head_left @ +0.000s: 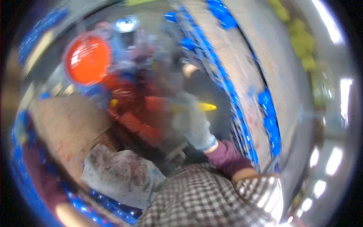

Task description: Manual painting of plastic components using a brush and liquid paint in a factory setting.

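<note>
Blurry frame, heavy motion smear. Right hand in a grey-white glove, centre of frame, fingers curled round a yellow tool whose tip pokes out to the right; looks like a handle or knife, can't tell which. Purple sleeve behind the glove, checked apron at bottom centre. Left hand: not visible, only a dark sleeve at far left edge, so its state can't be told.

The tool sits over red pieces piled centre-left, maybe meat or wet material, too smeared to say. Orange bucket upper left, beside it a shiny metal can. Stained cloth lower left on a brown board. Grey table with blue rims runs upper right.

Judgement: step in hand is working the red pieces with the tool, mid-stroke. Next move calls for a steady grip and aiming the tip at a piece, clear of the bucket.
</note>
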The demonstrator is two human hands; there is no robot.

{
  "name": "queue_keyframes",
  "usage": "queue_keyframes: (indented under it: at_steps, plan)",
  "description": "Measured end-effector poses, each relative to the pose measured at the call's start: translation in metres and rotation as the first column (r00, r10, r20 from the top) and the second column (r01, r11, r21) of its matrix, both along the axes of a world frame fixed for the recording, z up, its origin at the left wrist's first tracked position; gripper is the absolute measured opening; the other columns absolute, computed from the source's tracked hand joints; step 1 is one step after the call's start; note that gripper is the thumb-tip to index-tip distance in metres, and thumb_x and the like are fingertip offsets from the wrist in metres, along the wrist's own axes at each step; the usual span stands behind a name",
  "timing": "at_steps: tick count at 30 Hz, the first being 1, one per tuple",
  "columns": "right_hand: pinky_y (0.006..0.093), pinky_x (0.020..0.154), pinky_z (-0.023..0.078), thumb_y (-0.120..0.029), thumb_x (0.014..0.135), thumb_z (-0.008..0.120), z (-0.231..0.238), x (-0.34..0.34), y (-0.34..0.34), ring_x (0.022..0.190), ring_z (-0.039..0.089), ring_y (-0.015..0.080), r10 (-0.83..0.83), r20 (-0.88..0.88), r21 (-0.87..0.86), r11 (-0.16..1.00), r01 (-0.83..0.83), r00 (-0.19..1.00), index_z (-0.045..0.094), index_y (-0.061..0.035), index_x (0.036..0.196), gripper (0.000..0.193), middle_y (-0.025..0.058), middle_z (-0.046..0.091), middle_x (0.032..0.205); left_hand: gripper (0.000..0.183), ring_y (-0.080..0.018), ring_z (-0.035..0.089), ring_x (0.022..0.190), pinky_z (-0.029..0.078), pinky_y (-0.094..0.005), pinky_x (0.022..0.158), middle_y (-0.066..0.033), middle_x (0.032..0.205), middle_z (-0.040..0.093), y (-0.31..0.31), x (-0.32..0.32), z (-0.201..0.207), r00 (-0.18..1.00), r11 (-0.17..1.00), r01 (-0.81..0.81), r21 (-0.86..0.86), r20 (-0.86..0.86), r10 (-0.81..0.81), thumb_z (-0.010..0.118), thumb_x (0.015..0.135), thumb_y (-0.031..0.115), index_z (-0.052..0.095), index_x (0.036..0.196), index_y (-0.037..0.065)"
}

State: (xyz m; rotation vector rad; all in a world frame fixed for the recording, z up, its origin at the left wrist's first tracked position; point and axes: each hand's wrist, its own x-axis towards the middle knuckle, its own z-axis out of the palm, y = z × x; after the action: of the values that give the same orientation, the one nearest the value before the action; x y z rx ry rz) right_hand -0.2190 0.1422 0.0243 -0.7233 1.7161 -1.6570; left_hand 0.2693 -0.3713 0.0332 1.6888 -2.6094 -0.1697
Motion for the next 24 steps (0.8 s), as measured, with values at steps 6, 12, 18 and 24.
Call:
queue_keyframes:
  at_steps: [6, 12, 18, 24]
  plan:
    - [0.0232, 0.05, 0.045, -0.006, 0.094, 0.048, 0.024, -0.049, 0.098, 0.055, 0.057, 0.0114, -0.237, -0.329, -0.087, 0.972, 0.221, 0.914, 0.052, -0.0044, 0.113, 0.019, 0.009, 0.066, 0.081, 0.04, -0.0336, 0.052, 0.111, 0.042, -0.0425, 0.095, -0.0214, 0.127, 0.05, 0.138, -0.007, 0.006, 0.925, 0.784, 0.377, -0.493, 0.157, -0.346, 0.046, 0.091, 0.02, 0.049, 0.129, 0.005]
    - [0.0396, 0.063, 0.047, -0.011, 0.08, 0.058, -0.063, -0.178, 0.261, 0.075, 0.061, 0.0313, 0.035, -0.977, 0.161, 0.767, 0.622, 0.211, 0.059, -0.0135, 0.103, 0.023, 0.0131, 0.063, 0.083, 0.042, -0.0295, 0.044, 0.125, 0.036, -0.039, 0.104, -0.0188, 0.138, 0.042, 0.344, -0.114, 0.01, 0.337, 0.934, -0.084, 0.348, -0.872, 0.355, 0.041, 0.095, 0.02, 0.045, 0.133, 0.0]
    - [0.0421, 0.067, 0.042, -0.009, 0.081, 0.051, -0.064, -0.265, 0.351, 0.081, 0.057, 0.0289, 0.516, -0.856, 0.348, 0.572, 0.743, 0.004, 0.057, -0.0198, 0.104, 0.026, 0.0107, 0.058, 0.088, 0.043, -0.028, 0.044, 0.125, 0.035, -0.0378, 0.105, -0.0177, 0.138, 0.042, 0.395, -0.118, 0.02, 0.282, 0.952, -0.107, 0.288, -0.909, 0.306, 0.041, 0.096, 0.021, 0.044, 0.133, 0.0]
    - [0.0391, 0.067, 0.047, -0.015, 0.082, 0.053, -0.077, -0.298, 0.365, 0.078, 0.059, 0.0263, 0.628, -0.776, 0.535, 0.61, 0.585, 0.055, 0.058, -0.0203, 0.098, 0.018, 0.0073, 0.059, 0.086, 0.044, -0.025, 0.043, 0.126, 0.032, -0.0354, 0.107, -0.0148, 0.139, 0.043, 0.419, -0.09, 0.009, 0.033, 0.947, 0.064, 0.316, -0.949, 0.314, 0.042, 0.096, 0.021, 0.041, 0.136, 0.001]
